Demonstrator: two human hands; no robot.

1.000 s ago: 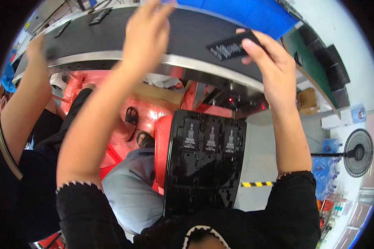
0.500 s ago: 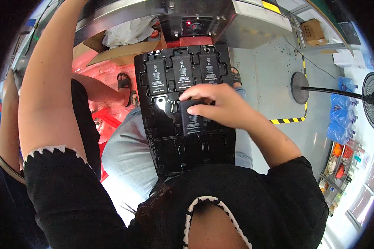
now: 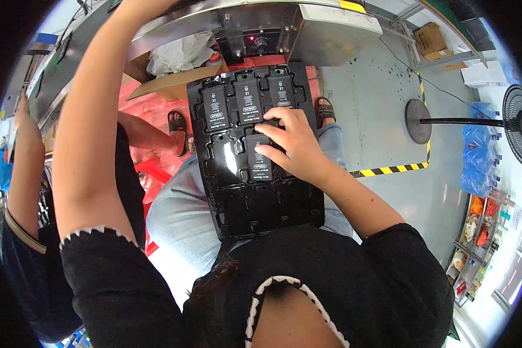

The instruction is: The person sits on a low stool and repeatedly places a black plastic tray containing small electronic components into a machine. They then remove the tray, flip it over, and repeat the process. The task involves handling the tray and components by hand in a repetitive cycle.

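A black moulded tray (image 3: 238, 214) rests across my lap, with flat black phone-type batteries in its compartments. Along its far row lie three batteries: a left one (image 3: 215, 106), a middle one (image 3: 247, 98) and a right one (image 3: 282, 90). In the row nearer me, another battery (image 3: 259, 165) lies flat in the middle compartment. My right hand (image 3: 296, 142) is over this one, fingers apart, its thumb resting at the battery's far end. My left hand (image 3: 148, 7) reaches up to the metal bench; the top edge cuts off its fingers.
Ahead runs a metal bench (image 3: 185, 26) with a control knob (image 3: 262, 43). Under it sits an open cardboard box (image 3: 174, 81) holding white plastic. Another person's arm (image 3: 26, 162) shows at the left. A standing fan (image 3: 513, 124) and a shelf rack (image 3: 472, 246) stand at right.
The battery in my right hand has gone from tilted to flat in the tray compartment, and the fingers have spread off it. My left hand has shifted right along the bench.
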